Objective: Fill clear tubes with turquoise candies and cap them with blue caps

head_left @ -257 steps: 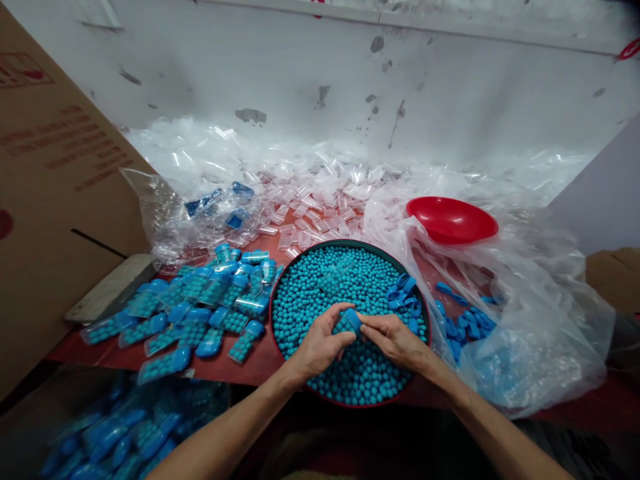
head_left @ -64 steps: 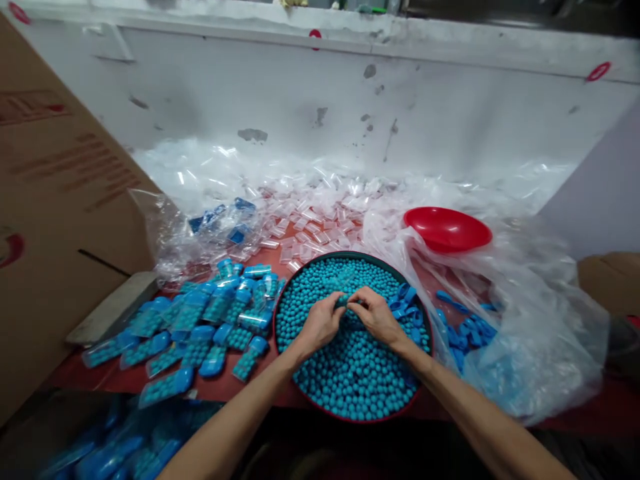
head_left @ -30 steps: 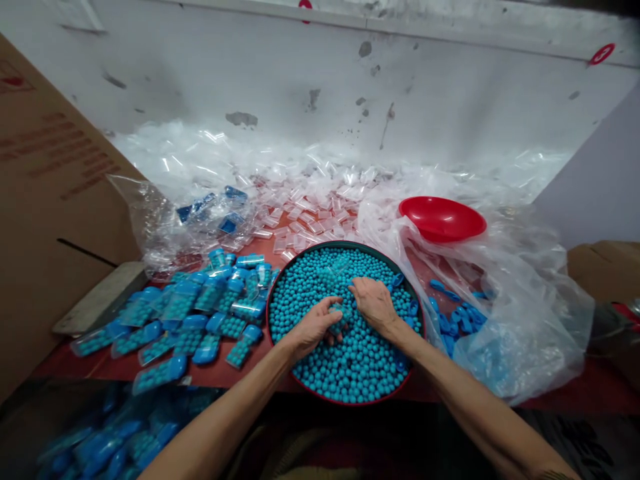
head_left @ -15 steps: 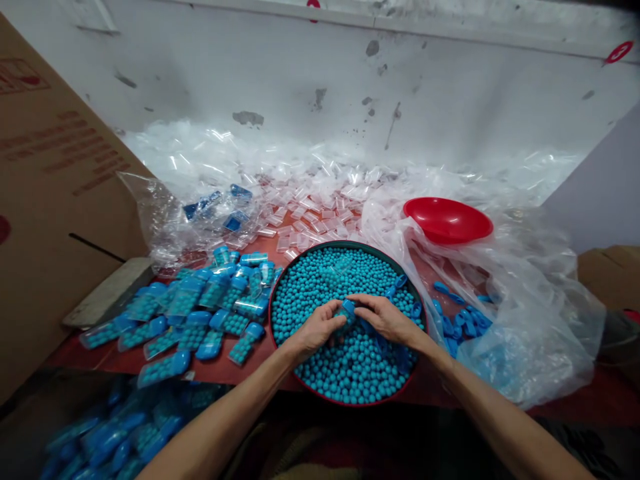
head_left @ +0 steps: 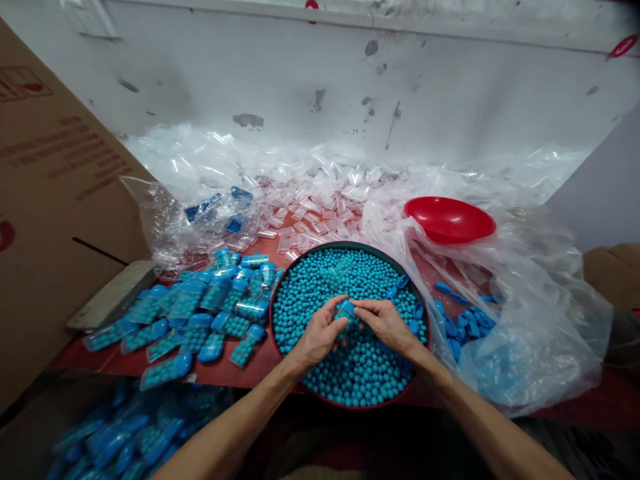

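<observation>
A round tub (head_left: 273,320) full of small blue balls (head_left: 350,380) stands at the table's front edge. Above the balls, my left hand (head_left: 323,331) is wrapped round a small clear container with a blue cap (head_left: 346,309). From the right, my right hand (head_left: 384,321) has its fingers pressed together against the cap. The fingers partly hide the container's body. Left of the tub lies a pile of blue-capped containers (head_left: 200,300) filled with blue balls. Blue scoops (head_left: 398,287) rest on the balls at the tub's right side.
Clear little containers (head_left: 310,220) lie spread behind the tub. A red bowl (head_left: 450,220) sits on plastic bags (head_left: 540,313) at the right, near loose blue pieces (head_left: 467,323). At the left stand a cardboard box (head_left: 65,200) and a grey block (head_left: 113,297). More filled containers (head_left: 120,433) lie below the table edge.
The fingers of my right hand have drawn closer together at the blue cap. My left hand still holds the container. The view has shifted slightly.
</observation>
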A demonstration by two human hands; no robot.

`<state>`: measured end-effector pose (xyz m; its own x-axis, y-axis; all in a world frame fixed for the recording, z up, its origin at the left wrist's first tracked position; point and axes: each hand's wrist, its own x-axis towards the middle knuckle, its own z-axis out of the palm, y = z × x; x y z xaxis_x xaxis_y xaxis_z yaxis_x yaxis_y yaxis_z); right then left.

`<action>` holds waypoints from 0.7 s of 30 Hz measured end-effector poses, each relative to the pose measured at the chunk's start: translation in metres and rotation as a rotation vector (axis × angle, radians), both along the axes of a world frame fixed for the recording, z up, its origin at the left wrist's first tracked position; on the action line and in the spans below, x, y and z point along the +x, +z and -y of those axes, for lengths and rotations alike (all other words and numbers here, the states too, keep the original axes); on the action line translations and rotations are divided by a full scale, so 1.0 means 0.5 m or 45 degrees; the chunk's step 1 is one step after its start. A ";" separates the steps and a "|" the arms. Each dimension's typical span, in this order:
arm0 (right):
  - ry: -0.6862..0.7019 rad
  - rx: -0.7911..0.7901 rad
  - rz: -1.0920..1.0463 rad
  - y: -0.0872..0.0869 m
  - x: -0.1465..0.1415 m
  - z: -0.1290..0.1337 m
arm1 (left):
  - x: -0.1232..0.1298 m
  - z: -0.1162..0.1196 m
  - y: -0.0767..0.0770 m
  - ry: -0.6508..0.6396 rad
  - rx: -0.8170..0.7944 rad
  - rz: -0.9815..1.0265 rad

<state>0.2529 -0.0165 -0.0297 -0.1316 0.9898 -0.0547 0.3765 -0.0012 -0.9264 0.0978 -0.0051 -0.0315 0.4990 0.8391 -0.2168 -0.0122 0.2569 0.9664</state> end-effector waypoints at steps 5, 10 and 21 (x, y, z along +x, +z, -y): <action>0.118 0.242 0.090 0.019 -0.009 0.010 | 0.004 0.002 0.015 0.173 0.004 -0.003; 0.275 0.239 0.181 0.052 0.013 0.014 | -0.013 -0.010 0.020 0.021 -0.030 0.002; 0.002 0.094 -0.025 0.046 -0.008 0.010 | -0.012 0.020 0.020 -0.016 -0.035 -0.007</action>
